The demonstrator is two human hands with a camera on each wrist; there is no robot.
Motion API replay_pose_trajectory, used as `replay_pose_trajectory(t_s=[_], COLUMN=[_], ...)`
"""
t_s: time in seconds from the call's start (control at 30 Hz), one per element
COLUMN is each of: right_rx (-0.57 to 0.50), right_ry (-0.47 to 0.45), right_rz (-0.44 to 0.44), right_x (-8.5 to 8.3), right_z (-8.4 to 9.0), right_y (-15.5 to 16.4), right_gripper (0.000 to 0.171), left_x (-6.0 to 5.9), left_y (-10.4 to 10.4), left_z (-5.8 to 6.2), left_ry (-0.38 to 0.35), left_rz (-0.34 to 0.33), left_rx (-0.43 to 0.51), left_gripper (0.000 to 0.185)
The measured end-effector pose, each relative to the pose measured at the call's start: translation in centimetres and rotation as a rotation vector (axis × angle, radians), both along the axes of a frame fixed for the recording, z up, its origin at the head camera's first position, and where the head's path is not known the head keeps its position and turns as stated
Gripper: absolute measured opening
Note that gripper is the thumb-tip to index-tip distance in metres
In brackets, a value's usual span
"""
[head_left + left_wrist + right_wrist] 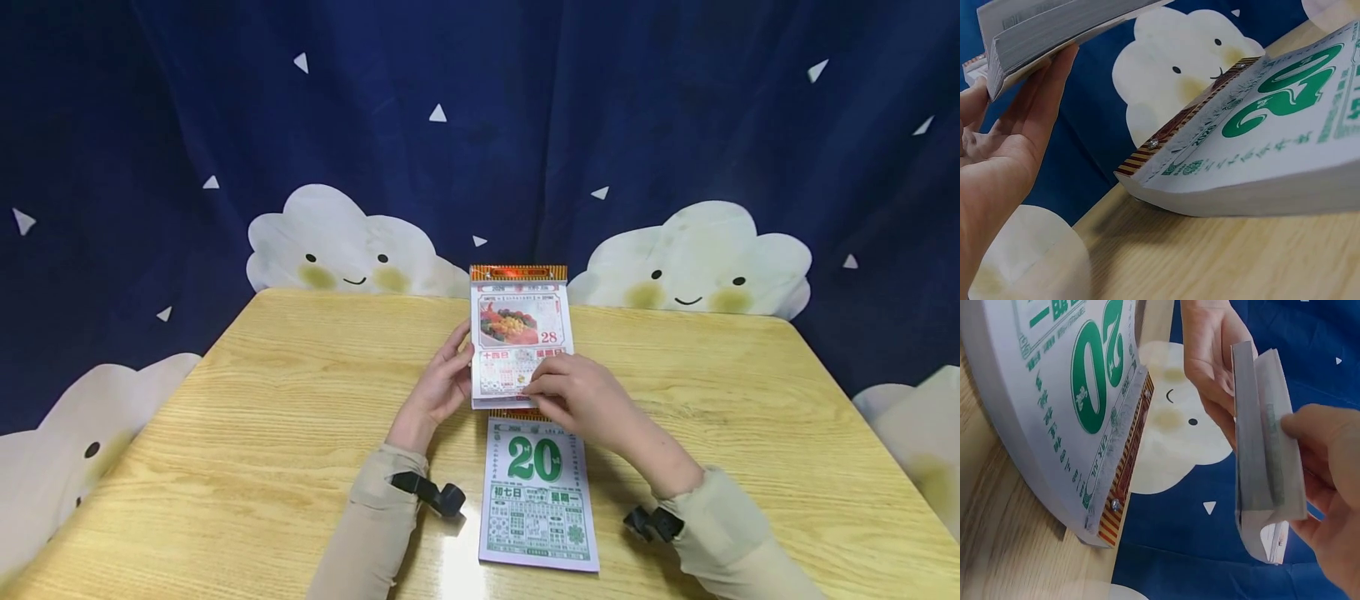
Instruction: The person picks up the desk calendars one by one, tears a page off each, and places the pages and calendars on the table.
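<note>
A small tear-off calendar point(509, 322) with a food picture and a red 28 is raised off the table. My left hand point(442, 379) holds its left side; in the left wrist view its fingers point(1047, 100) lie beneath the pad. At the lower edge my right hand point(588, 396) pinches a group of pages. The right wrist view shows those pages point(1280, 434) parted from the thicker block point(1247, 425), with my right thumb point(1310, 422) against them. Nearer to me lies a second calendar point(536, 508) with a green 20, its orange striped top strip partly covered by the raised one.
Both calendars are over a light wooden table point(300, 400). Behind it hangs a dark blue curtain point(480, 108) with white triangles and smiling clouds point(693, 258). A black wrist camera point(442, 497) is strapped over the left sleeve, another point(652, 523) over the right.
</note>
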State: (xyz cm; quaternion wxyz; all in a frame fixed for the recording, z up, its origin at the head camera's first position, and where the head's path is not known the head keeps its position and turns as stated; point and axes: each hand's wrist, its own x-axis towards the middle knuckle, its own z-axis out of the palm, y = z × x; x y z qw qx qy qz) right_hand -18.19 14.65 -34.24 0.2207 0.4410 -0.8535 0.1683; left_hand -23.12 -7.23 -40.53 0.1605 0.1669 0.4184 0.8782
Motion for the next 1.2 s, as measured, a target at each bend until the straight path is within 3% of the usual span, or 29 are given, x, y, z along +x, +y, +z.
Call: replay_pose_trajectory(t_s=[0.23, 0.53, 0.67, 0.97, 1.2], right_rx=[-0.101, -0.266, -0.323, -0.387, -0.455], right_ry=[-0.058, -0.251, -0.251, -0.176, -0.199], right_rz=[-0.075, -0.103, -0.118, -0.249, -0.323], right_x=[0.1, -0.3, -0.6, -1.8, -2.7], right_z=[0.4, 1.1, 1.5, 2.9, 4.2], right_y=[-0.2, 0.2, 0.6, 0.8, 1.2], right_gripper=[0.006, 0.010, 0.010, 0.008, 0.008], left_x=[0.0, 0.0, 0.0, 0.0, 0.1], left_y=[0.1, 0.2, 0.3, 0.6, 0.5], left_z=[-0.2, -0.2, -0.1, -0.1, 0.2], left_ry=[0.007, -0.013, -0.002, 0.060, 0.067], left_rz=[-0.015, 0.020, 0.011, -0.031, -0.039], left_rx=[-0.014, -0.051, -0.076, -0.069, -0.062], left_gripper=[0.041, 0.050, 0.050, 0.055, 0.050])
